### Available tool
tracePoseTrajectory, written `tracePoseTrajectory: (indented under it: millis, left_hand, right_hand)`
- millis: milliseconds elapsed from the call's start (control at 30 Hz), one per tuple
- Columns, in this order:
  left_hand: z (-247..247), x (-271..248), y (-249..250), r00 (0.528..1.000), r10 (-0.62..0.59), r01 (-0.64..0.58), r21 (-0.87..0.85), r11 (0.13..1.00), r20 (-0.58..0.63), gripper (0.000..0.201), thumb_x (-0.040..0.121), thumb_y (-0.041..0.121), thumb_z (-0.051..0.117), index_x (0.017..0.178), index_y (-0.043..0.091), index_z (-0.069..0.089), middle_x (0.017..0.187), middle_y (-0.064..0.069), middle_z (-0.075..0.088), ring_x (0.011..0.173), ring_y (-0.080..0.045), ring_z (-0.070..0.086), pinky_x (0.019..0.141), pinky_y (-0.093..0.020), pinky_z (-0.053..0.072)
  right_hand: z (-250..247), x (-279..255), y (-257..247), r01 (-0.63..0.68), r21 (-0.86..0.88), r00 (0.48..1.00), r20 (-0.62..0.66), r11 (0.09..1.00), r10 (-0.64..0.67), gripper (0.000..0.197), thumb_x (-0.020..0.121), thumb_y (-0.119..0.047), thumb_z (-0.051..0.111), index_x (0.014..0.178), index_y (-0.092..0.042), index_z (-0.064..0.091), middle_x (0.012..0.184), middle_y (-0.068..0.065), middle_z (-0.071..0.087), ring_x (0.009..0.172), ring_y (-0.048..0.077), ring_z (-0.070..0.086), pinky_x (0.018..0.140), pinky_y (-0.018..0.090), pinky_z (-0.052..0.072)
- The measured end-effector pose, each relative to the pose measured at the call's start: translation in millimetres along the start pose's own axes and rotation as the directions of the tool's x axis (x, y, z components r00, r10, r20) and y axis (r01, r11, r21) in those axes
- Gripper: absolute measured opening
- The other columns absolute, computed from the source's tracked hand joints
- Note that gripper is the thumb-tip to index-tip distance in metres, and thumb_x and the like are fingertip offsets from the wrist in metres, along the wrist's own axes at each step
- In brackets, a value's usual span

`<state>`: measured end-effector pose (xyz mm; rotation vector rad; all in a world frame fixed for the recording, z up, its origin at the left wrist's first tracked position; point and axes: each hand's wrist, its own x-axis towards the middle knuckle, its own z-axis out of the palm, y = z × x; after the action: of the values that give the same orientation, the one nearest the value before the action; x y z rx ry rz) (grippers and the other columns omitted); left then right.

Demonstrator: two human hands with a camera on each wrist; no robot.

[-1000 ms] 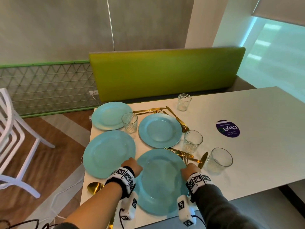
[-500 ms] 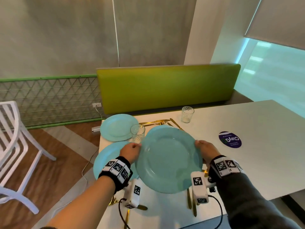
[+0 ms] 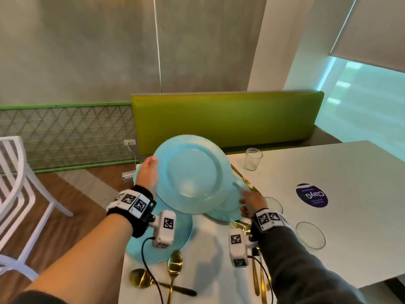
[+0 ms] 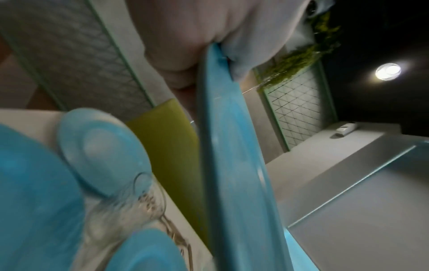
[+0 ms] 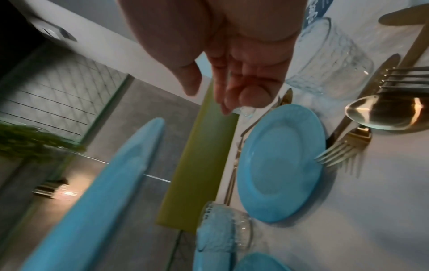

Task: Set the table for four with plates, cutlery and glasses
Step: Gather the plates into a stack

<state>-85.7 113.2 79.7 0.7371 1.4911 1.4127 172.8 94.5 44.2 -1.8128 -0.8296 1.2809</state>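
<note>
My left hand (image 3: 150, 170) grips the left rim of a light blue plate (image 3: 192, 174) and holds it tilted above the white table (image 3: 341, 183). The left wrist view shows this plate (image 4: 232, 146) edge-on, pinched between thumb and fingers (image 4: 185, 45). My right hand (image 3: 246, 195) hangs lower right of the plate, apart from it, fingers (image 5: 232, 91) loosely curled and holding nothing. Three more blue plates lie on the table: one (image 3: 140, 249) under my left wrist, one (image 3: 228, 210) under the raised plate, one (image 4: 102, 155) further back. Glasses (image 3: 253, 159) (image 3: 310, 234) and gold cutlery (image 3: 175, 263) are scattered around.
A green bench back (image 3: 225, 119) runs along the table's far side. A white chair (image 3: 17, 194) stands on the wooden floor at the left. A purple sticker (image 3: 312, 195) is on the tabletop. Black cables (image 3: 149, 270) trail from my wrist cameras over the spoons.
The plate rose from the table, then moved up and left and tilted. My right hand let go of its rim and dropped away. Only the left hand holds it now.
</note>
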Motion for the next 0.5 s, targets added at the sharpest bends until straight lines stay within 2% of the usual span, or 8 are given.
tracePoseTrajectory:
  millis: [67, 100, 133, 167, 233, 367, 467, 500]
  left_hand:
    - [6, 8, 8, 0.997, 0.011, -0.015, -0.048, 0.999, -0.082, 0.026, 0.098, 0.029, 0.036, 0.098, 0.017, 0.059, 0.104, -0.009, 0.06, 0.099, -0.024, 0.055, 0.089, -0.037, 0.045]
    - [10, 14, 11, 0.995, 0.011, -0.019, -0.083, 0.996, -0.098, 0.028, 0.098, 0.028, 0.035, 0.101, 0.014, 0.059, 0.101, -0.007, 0.059, 0.097, -0.023, 0.053, 0.084, -0.035, 0.045]
    - [14, 19, 13, 0.994, -0.004, -0.008, -0.111, 0.994, -0.107, 0.031, 0.099, 0.027, 0.034, 0.112, 0.011, 0.057, 0.103, -0.007, 0.057, 0.096, -0.022, 0.052, 0.081, -0.033, 0.044]
    - [19, 23, 15, 0.993, -0.023, 0.007, -0.137, 0.991, -0.119, 0.035, 0.1, 0.028, 0.033, 0.123, 0.011, 0.052, 0.107, -0.006, 0.054, 0.096, -0.022, 0.051, 0.081, -0.032, 0.043]
    - [27, 32, 16, 0.989, -0.055, 0.032, -0.163, 0.986, -0.14, 0.041, 0.1, 0.031, 0.032, 0.134, 0.013, 0.045, 0.114, -0.005, 0.052, 0.099, -0.023, 0.052, 0.084, -0.034, 0.044]
    - [31, 55, 3, 0.98, -0.088, 0.056, -0.174, 0.983, -0.181, 0.052, 0.087, 0.048, 0.042, 0.131, 0.021, 0.049, 0.135, -0.007, 0.049, 0.115, -0.031, 0.056, 0.093, -0.05, 0.048]
    - [28, 75, -15, 0.977, -0.088, 0.058, -0.155, 0.986, -0.195, 0.044, 0.089, 0.045, 0.041, 0.123, 0.021, 0.054, 0.134, -0.01, 0.049, 0.116, -0.034, 0.056, 0.095, -0.057, 0.047]
    - [29, 72, -13, 0.977, -0.088, 0.061, -0.141, 0.988, -0.195, 0.042, 0.09, 0.045, 0.04, 0.122, 0.021, 0.054, 0.134, -0.011, 0.049, 0.117, -0.034, 0.056, 0.095, -0.057, 0.047]
  right_hand:
    - [3, 18, 10, -0.104, -0.102, 0.994, 0.025, 0.989, 0.107, 0.02, 0.094, -0.019, 0.051, 0.099, 0.0, 0.056, 0.075, 0.012, 0.054, 0.055, 0.022, 0.049, 0.05, 0.029, 0.043]
    - [4, 28, 17, -0.108, -0.199, 0.993, 0.03, 0.974, 0.117, 0.027, 0.093, -0.017, 0.052, 0.113, 0.001, 0.055, 0.084, 0.014, 0.058, 0.062, 0.024, 0.055, 0.054, 0.03, 0.049]
    - [4, 36, 23, -0.089, -0.355, 0.991, 0.059, 0.931, 0.118, 0.034, 0.092, -0.017, 0.053, 0.122, -0.001, 0.053, 0.1, 0.015, 0.061, 0.077, 0.026, 0.061, 0.064, 0.028, 0.053]
    - [2, 43, 26, -0.081, -0.359, 0.994, 0.038, 0.93, 0.101, 0.038, 0.092, -0.019, 0.054, 0.127, -0.004, 0.051, 0.116, 0.015, 0.06, 0.096, 0.029, 0.062, 0.078, 0.028, 0.053]
    - [1, 53, 27, -0.094, -0.487, 0.993, 0.021, 0.868, 0.119, 0.038, 0.092, -0.02, 0.052, 0.129, -0.008, 0.051, 0.132, 0.015, 0.053, 0.12, 0.03, 0.054, 0.097, 0.031, 0.045]
    - [5, 72, 31, -0.121, -0.571, 0.99, -0.014, 0.812, 0.138, 0.042, 0.092, -0.024, 0.054, 0.13, -0.008, 0.05, 0.133, 0.016, 0.052, 0.123, 0.03, 0.052, 0.099, 0.033, 0.043]
    - [7, 84, 42, -0.095, -0.63, 0.985, 0.052, 0.771, 0.164, 0.039, 0.087, -0.028, 0.058, 0.121, -0.01, 0.055, 0.124, 0.015, 0.059, 0.115, 0.03, 0.057, 0.092, 0.032, 0.048]
    - [7, 84, 43, -0.1, -0.601, 0.984, 0.056, 0.793, 0.167, 0.037, 0.086, -0.029, 0.058, 0.119, -0.011, 0.057, 0.122, 0.014, 0.06, 0.113, 0.03, 0.057, 0.091, 0.032, 0.048]
